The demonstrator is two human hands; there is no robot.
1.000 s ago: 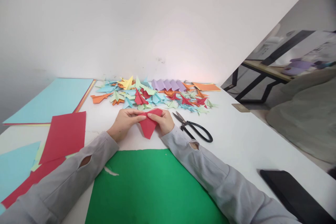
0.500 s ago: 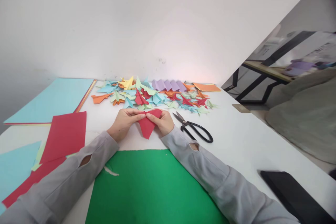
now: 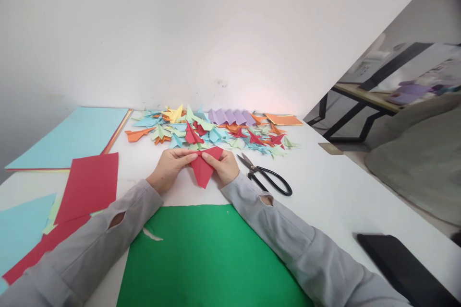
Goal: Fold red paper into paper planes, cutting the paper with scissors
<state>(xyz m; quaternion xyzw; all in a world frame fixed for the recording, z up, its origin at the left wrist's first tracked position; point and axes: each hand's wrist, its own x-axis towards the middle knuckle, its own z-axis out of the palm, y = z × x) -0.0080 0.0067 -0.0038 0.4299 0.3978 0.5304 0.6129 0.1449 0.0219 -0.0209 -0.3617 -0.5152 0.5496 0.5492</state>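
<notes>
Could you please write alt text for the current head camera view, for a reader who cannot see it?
Two hands, left and right, hold a folded red paper above a white table. Beyond lies a pile of colourful folded paper shapes; black-handled scissors lie to the right, flat coloured sheets to the left, and a green sheet in front.

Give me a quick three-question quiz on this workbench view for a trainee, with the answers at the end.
1. What colour is the folded paper held by the left hand and right hand?
a) purple
b) red
c) yellow

2. True or false: the black-handled scissors lie to the right of the right hand.

3. Which lies nearer the person: the large green sheet or the black-handled scissors?

Key: 1 b; 2 true; 3 large green sheet
</notes>
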